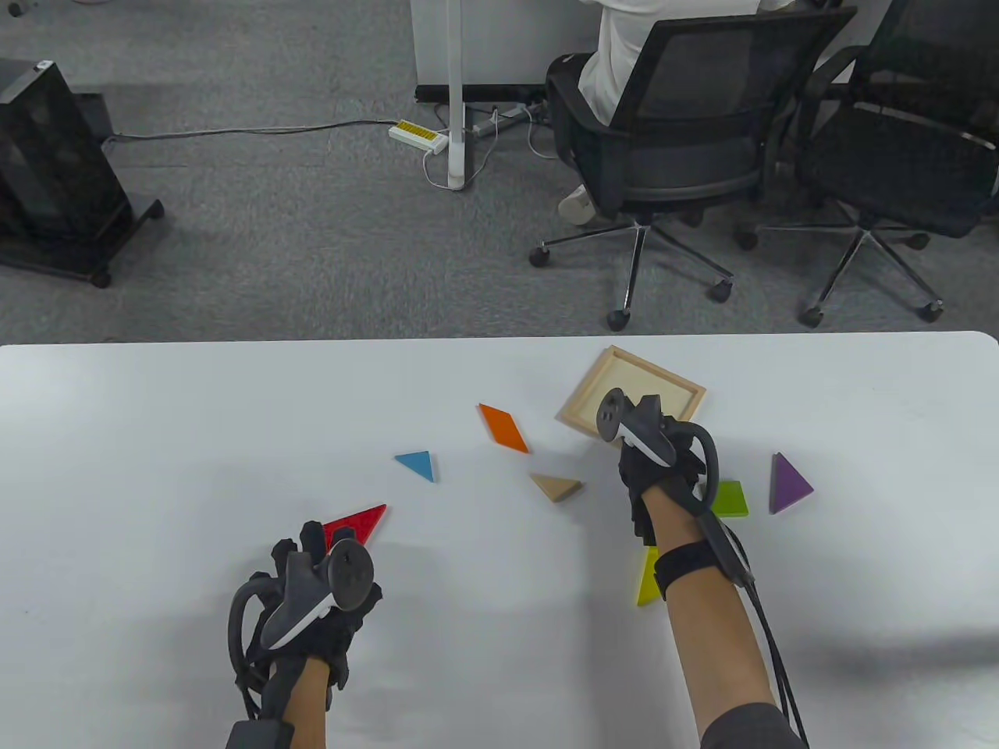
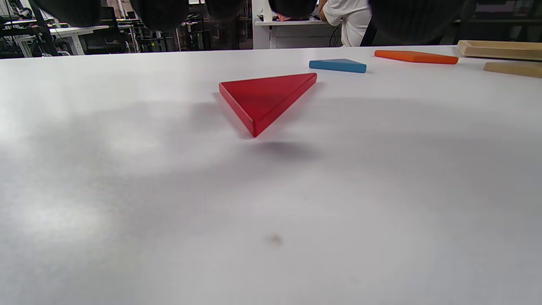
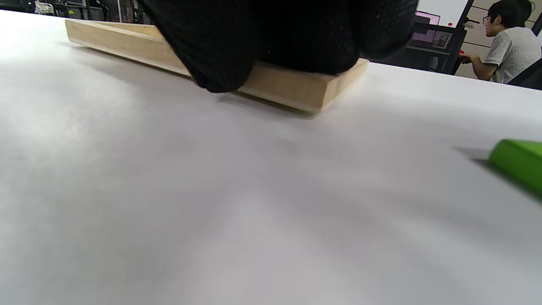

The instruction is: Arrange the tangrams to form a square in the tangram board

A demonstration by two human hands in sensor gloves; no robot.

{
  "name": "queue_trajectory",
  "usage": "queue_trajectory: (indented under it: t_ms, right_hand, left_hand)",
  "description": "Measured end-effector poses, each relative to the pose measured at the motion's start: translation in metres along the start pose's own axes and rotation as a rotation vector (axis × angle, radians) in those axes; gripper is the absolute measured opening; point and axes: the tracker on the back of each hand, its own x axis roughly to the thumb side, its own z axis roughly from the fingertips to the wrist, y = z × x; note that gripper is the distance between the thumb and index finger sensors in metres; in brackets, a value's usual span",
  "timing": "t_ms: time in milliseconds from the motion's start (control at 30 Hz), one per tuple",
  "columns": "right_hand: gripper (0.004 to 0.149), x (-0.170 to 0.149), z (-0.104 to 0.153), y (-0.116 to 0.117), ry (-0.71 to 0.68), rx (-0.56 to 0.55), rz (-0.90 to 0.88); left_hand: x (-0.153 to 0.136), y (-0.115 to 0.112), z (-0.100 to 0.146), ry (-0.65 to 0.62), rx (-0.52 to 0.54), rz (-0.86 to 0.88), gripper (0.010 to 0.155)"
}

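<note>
Right hand (image 1: 663,456) grips near edge of empty tangram board (image 1: 663,374), left hand (image 1: 312,593) hovers relaxed behind red triangle (image 2: 264,99); judgement: square board up, hold steady before seating pieces.

Open tabletop (image 1: 156,437) left of the blue triangle (image 1: 416,465); right of it, crowded by orange parallelogram (image 1: 503,427), tan triangle (image 1: 557,487), tangram board (image 1: 680,386), green square (image 1: 730,499), purple triangle (image 1: 788,483).
</note>
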Motion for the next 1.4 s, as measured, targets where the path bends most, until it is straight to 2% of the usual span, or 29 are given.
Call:
queue_trajectory:
  t_ms: [167,367,567,767,1167,1400]
  right_hand:
    - [0.047,-0.003,0.01,-0.017,-0.024,-0.002,0.015]
    - [0.047,0.003,0.032,-0.039,-0.09,-0.077,0.043]
    - [0.047,0.012,0.068,-0.067,-0.18,-0.165,0.068]
    - [0.047,0.019,0.104,-0.082,-0.251,-0.237,0.055]
    - [0.047,0.032,0.174,-0.08,-0.355,-0.328,0.065]
    - [0.048,0.042,0.218,-0.061,-0.428,-0.375,0.092]
  left_hand:
    - [-0.001,0.002,-0.002,-0.002,0.008,0.002,0.082]
    - [-0.004,0.002,-0.003,0.003,0.01,-0.001,0.083]
    - [-0.005,0.003,-0.003,0.004,0.016,-0.005,0.083]
    - [-0.002,0.004,-0.003,-0.011,0.023,-0.011,0.083]
    - [0.004,0.007,-0.001,-0.042,0.032,-0.022,0.083]
    - [0.004,0.01,0.0,-0.051,0.046,-0.01,0.083]
